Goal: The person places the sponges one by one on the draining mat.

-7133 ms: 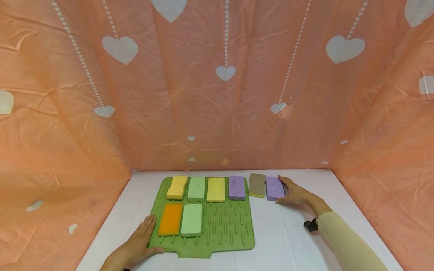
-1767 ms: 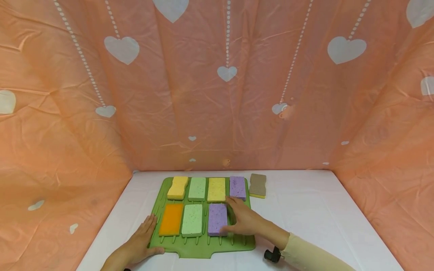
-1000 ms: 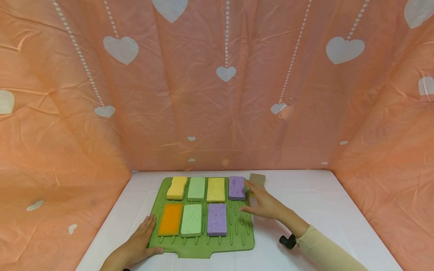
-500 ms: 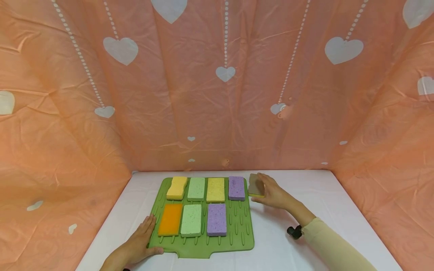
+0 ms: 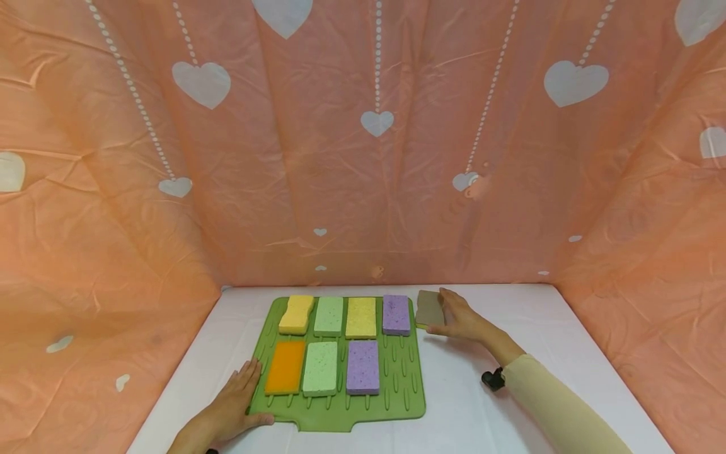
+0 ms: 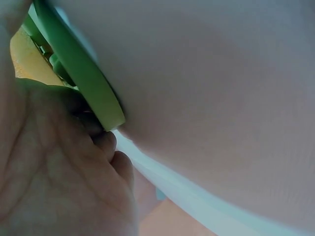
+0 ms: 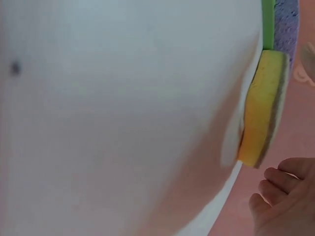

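Note:
My left hand (image 5: 232, 403) rests flat on the left edge of a green ridged drying mat (image 5: 391, 403), its thumb by the front edge. My right hand (image 5: 467, 320) is beside a grey-topped yellow scrub sponge (image 5: 430, 309), just off the mat's right side. Its thumb is at the sponge's near corner and its fingers by the far one. In the right wrist view the loose fingers (image 7: 281, 181) stand apart from the sponge (image 7: 263, 110). A purple sponge (image 5: 363, 369) lies in the mat's front row, right of a green sponge (image 5: 320, 370) and an orange one (image 5: 285, 367).
The mat's back row has a wavy yellow sponge (image 5: 296, 315), a green sponge (image 5: 328, 317), a yellow sponge (image 5: 361, 318) and a purple sponge (image 5: 396, 315). Orange cloth (image 5: 374, 208) with white hearts walls in the white table (image 5: 510, 403).
The purple sponge has gone from the table at right to the mat's front row. My right hand has left it and moved to the grey-topped sponge. My left hand has stayed put.

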`<move>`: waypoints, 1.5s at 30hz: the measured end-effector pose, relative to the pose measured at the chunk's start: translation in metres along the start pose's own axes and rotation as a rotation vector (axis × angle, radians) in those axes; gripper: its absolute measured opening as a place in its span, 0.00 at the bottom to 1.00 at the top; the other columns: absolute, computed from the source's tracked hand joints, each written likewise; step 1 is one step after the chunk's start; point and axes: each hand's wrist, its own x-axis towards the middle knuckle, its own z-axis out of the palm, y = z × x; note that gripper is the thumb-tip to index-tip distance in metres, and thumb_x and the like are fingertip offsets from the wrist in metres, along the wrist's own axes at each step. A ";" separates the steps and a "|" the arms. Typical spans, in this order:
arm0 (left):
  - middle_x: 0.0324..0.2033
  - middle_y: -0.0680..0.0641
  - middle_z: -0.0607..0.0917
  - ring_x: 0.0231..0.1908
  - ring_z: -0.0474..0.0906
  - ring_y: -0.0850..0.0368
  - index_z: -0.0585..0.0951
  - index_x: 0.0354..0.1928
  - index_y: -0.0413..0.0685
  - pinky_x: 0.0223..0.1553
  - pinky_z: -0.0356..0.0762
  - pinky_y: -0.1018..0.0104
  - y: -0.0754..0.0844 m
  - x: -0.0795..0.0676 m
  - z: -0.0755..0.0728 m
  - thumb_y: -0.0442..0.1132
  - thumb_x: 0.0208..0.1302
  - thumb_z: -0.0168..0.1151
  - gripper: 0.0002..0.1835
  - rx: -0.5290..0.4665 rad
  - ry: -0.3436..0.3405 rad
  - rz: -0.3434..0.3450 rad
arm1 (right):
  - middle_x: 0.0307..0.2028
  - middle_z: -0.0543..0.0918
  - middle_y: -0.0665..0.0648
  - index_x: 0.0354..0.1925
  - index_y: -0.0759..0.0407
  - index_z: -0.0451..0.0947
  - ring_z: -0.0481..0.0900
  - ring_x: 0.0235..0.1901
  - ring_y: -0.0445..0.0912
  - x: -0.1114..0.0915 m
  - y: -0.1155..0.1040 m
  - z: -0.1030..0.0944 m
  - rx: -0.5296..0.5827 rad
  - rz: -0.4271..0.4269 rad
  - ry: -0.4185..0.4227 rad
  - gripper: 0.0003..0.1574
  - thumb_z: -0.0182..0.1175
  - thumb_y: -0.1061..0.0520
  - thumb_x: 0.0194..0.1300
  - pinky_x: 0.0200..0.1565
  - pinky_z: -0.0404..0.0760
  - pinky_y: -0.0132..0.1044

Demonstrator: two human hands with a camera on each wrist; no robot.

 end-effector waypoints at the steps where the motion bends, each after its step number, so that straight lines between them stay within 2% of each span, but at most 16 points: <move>1: 0.79 0.18 0.52 0.80 0.44 0.23 0.56 0.77 0.17 0.70 0.13 0.82 0.001 -0.001 0.000 0.68 0.60 0.73 0.66 -0.016 -0.004 0.003 | 0.76 0.57 0.86 0.78 0.85 0.48 0.55 0.76 0.80 0.001 0.002 0.000 0.002 -0.001 -0.004 0.75 0.80 0.41 0.60 0.76 0.57 0.73; 3: 0.78 0.17 0.51 0.81 0.41 0.24 0.55 0.77 0.17 0.71 0.12 0.78 0.002 -0.001 -0.001 0.67 0.61 0.74 0.66 -0.046 -0.014 0.006 | 0.76 0.57 0.86 0.78 0.86 0.47 0.55 0.76 0.80 0.003 0.006 0.002 0.006 -0.002 -0.009 0.76 0.80 0.41 0.59 0.76 0.56 0.73; 6: 0.79 0.18 0.50 0.80 0.42 0.21 0.55 0.78 0.17 0.70 0.12 0.79 0.002 0.000 -0.001 0.66 0.60 0.74 0.67 -0.041 -0.024 -0.002 | 0.77 0.56 0.85 0.79 0.84 0.47 0.53 0.77 0.79 0.004 0.010 0.002 0.020 0.008 -0.022 0.77 0.81 0.41 0.59 0.76 0.55 0.73; 8: 0.79 0.19 0.51 0.79 0.44 0.20 0.55 0.78 0.17 0.65 0.13 0.88 0.001 0.001 0.000 0.68 0.59 0.74 0.67 -0.015 -0.021 -0.015 | 0.78 0.55 0.84 0.80 0.83 0.46 0.51 0.78 0.79 0.005 0.013 0.003 0.036 0.021 -0.034 0.77 0.81 0.41 0.59 0.77 0.54 0.73; 11: 0.79 0.20 0.53 0.78 0.48 0.19 0.56 0.78 0.18 0.62 0.14 0.92 -0.002 0.002 0.001 0.68 0.59 0.75 0.67 0.025 -0.006 -0.013 | 0.78 0.54 0.84 0.80 0.83 0.46 0.51 0.78 0.78 0.006 0.017 0.004 0.045 0.032 -0.043 0.78 0.81 0.41 0.59 0.77 0.54 0.72; 18: 0.79 0.20 0.53 0.78 0.48 0.18 0.56 0.78 0.18 0.63 0.14 0.91 -0.002 0.002 0.001 0.71 0.58 0.73 0.69 0.023 -0.001 -0.010 | 0.79 0.52 0.83 0.80 0.83 0.45 0.50 0.79 0.77 0.009 0.023 0.005 0.076 0.057 -0.055 0.77 0.81 0.43 0.59 0.78 0.52 0.71; 28: 0.79 0.19 0.54 0.77 0.50 0.18 0.57 0.77 0.17 0.63 0.14 0.91 -0.003 0.001 0.003 0.69 0.59 0.74 0.67 0.052 0.016 -0.001 | 0.79 0.52 0.84 0.80 0.82 0.44 0.50 0.79 0.77 0.011 0.018 0.003 0.113 0.073 -0.075 0.77 0.81 0.44 0.59 0.78 0.53 0.70; 31: 0.79 0.19 0.54 0.83 0.42 0.30 0.57 0.77 0.18 0.64 0.14 0.90 -0.004 0.000 0.004 0.69 0.59 0.73 0.67 0.048 0.023 0.007 | 0.78 0.53 0.84 0.80 0.82 0.44 0.51 0.79 0.77 0.012 0.018 0.004 0.121 0.076 -0.079 0.77 0.81 0.45 0.59 0.78 0.54 0.69; 33: 0.79 0.20 0.53 0.84 0.31 0.49 0.57 0.78 0.18 0.65 0.14 0.90 -0.004 0.000 0.005 0.70 0.60 0.72 0.67 0.040 0.027 0.009 | 0.78 0.53 0.85 0.80 0.83 0.45 0.52 0.78 0.77 0.012 0.019 0.004 0.111 0.072 -0.082 0.77 0.82 0.45 0.59 0.77 0.55 0.70; 34: 0.79 0.19 0.53 0.83 0.27 0.54 0.56 0.78 0.18 0.66 0.13 0.88 -0.004 -0.001 0.005 0.70 0.61 0.71 0.67 0.032 0.026 0.020 | 0.78 0.53 0.85 0.80 0.82 0.44 0.52 0.78 0.78 0.012 0.019 0.004 0.111 0.076 -0.086 0.77 0.81 0.44 0.59 0.77 0.55 0.70; 35: 0.79 0.19 0.53 0.81 0.23 0.65 0.56 0.78 0.19 0.66 0.13 0.88 -0.004 -0.001 0.005 0.70 0.61 0.71 0.67 0.026 0.027 0.022 | 0.78 0.53 0.84 0.80 0.82 0.44 0.52 0.78 0.77 0.013 0.019 0.004 0.108 0.081 -0.091 0.77 0.81 0.44 0.59 0.77 0.55 0.71; 36: 0.79 0.19 0.52 0.78 0.21 0.70 0.55 0.78 0.18 0.66 0.13 0.87 -0.004 -0.001 0.005 0.70 0.62 0.71 0.67 0.021 0.029 0.028 | 0.78 0.53 0.84 0.80 0.82 0.44 0.52 0.78 0.77 0.012 0.019 0.004 0.103 0.083 -0.095 0.77 0.81 0.43 0.59 0.77 0.55 0.71; 38: 0.79 0.18 0.53 0.79 0.22 0.69 0.55 0.78 0.18 0.66 0.12 0.87 -0.004 -0.001 0.005 0.69 0.62 0.71 0.66 0.022 0.030 0.031 | 0.79 0.52 0.83 0.81 0.81 0.44 0.52 0.79 0.77 0.013 0.019 0.004 0.098 0.091 -0.101 0.78 0.81 0.42 0.60 0.77 0.55 0.70; 41: 0.79 0.19 0.53 0.84 0.32 0.48 0.56 0.77 0.17 0.65 0.14 0.89 -0.004 0.000 0.005 0.69 0.61 0.72 0.67 0.038 0.031 0.026 | 0.79 0.53 0.82 0.81 0.80 0.44 0.52 0.79 0.76 0.014 0.019 0.003 0.099 0.100 -0.105 0.78 0.80 0.41 0.60 0.78 0.55 0.69; 42: 0.78 0.19 0.54 0.84 0.37 0.38 0.57 0.77 0.17 0.65 0.14 0.89 -0.004 0.000 0.005 0.69 0.60 0.73 0.66 0.043 0.029 0.023 | 0.79 0.53 0.83 0.81 0.80 0.44 0.53 0.79 0.76 0.014 0.019 0.003 0.098 0.096 -0.102 0.77 0.81 0.42 0.60 0.78 0.55 0.69; 45: 0.78 0.18 0.54 0.80 0.47 0.24 0.57 0.77 0.17 0.64 0.14 0.90 -0.004 0.000 0.004 0.68 0.60 0.74 0.66 0.045 0.022 0.014 | 0.78 0.55 0.83 0.80 0.81 0.45 0.55 0.78 0.76 0.014 0.018 0.004 0.093 0.085 -0.091 0.77 0.81 0.43 0.60 0.77 0.56 0.69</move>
